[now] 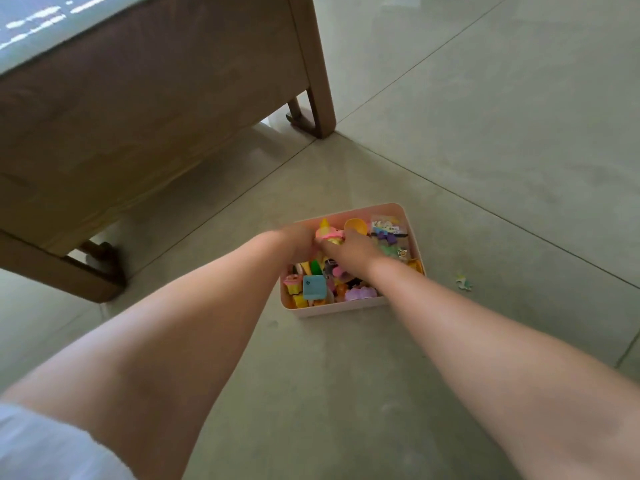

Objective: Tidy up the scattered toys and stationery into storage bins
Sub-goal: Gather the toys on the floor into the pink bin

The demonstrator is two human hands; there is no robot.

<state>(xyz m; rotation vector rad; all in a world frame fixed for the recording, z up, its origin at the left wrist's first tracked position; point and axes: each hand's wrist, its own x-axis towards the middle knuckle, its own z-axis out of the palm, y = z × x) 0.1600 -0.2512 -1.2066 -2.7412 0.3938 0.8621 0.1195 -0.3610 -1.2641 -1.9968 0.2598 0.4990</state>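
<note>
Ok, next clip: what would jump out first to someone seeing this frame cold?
The pink storage bin on the grey floor, crammed with bright small toys, draws the eye at centre right. Both hands meet over it: the left hand and right hand together at a pink and yellow toy. One small pale toy piece lies on the floor right of the bin, and a wooden table fills the upper left.

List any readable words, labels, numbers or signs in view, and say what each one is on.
No text can be read.
Grey table top: pale streaks, too blurred to tell.
Teal square card in the pink plastic bin: a dark mark, illegible.
Clear printed packet in the bin: coloured print, too small to read.
</note>
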